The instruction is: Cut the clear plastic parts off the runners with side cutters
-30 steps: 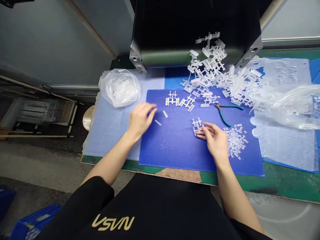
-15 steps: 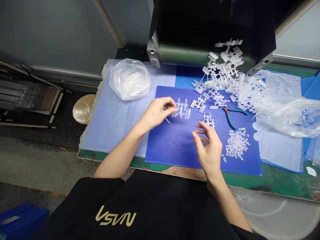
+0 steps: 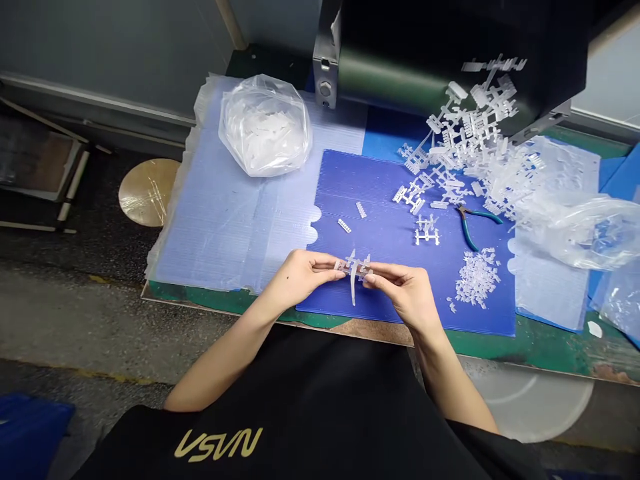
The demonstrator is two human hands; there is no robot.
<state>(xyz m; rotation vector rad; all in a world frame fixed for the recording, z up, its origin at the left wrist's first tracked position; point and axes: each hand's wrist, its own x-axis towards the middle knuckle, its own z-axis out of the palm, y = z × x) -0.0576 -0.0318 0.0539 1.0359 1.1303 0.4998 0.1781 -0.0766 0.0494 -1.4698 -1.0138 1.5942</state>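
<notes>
Between my two hands is a translucent plastic sprue (image 3: 353, 283) with small moulded parts on its branches, held just above the blue corrugated sheet (image 3: 385, 173). My left hand (image 3: 305, 277) pinches its left side between thumb and fingers. On its right side, my right hand (image 3: 407, 290) grips it the same way. Two small ribbed strips, one a loose plastic strip (image 3: 345, 226), lie beyond my hands. Another branched sprue (image 3: 427, 230) rests on the sheet to the right.
A heap of sprues (image 3: 470, 133) spills from the black machine (image 3: 400, 80). Teal-handled nippers (image 3: 469, 230) lie beside a pile of tiny clear parts (image 3: 477, 279). An open plastic bag (image 3: 265, 130) of white pieces stands at left, and a crumpled bag (image 3: 575, 227) at right.
My left hand has brought the sprue nearer my body. My right hand, open and apart before, has moved left and closed on the sprue's other side.
</notes>
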